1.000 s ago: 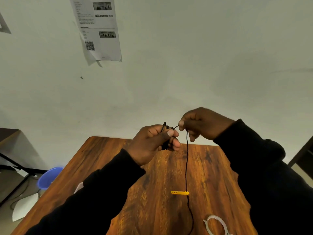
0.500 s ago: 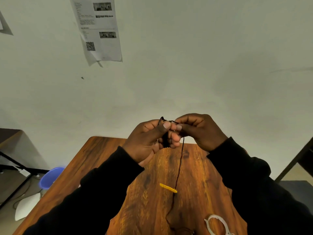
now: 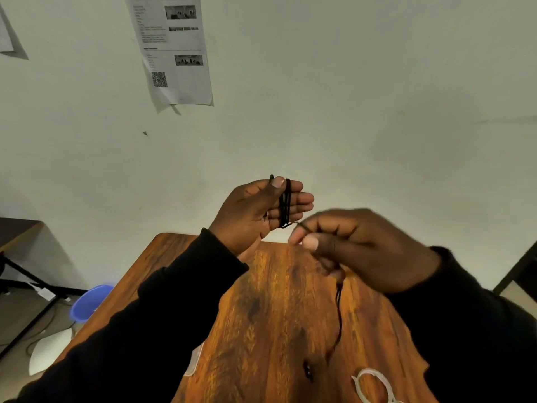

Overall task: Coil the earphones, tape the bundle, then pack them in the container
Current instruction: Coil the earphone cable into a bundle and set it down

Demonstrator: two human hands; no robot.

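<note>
Above the far end of the surface (image 3: 279,309), at about 12 o'clock in the view, both hands are raised and the coiling is under way. A second ago the hands were pressed together, fingertip to fingertip, with the cord hanging straight down to the wood; now they have been drawn apart, and the left hand (image 3: 255,210) has been turned palm-up with its fingers spread flat.

Across those fingers several turns of the earphones (image 3: 285,203) are seen, wound side by side and pinned by the thumb, so that grip is closed on the bundle. At 4 o'clock from it the right hand (image 3: 360,248), blurred by motion, is pinched thumb to forefinger on the free cord, which is led from the bundle through that grip. Below, the slack falls toward 6 o'clock and ends near a small dark piece on the wood, too blurred to be told for certain. The yellow piece seen earlier on the cord can no longer be made out.

Much less cord is left loose than before, so the coil is judged well advanced, though not finished. A pale ring, probably the tape (image 3: 374,385), lies untouched at 5 o'clock. No container can be identified for certain.
</note>
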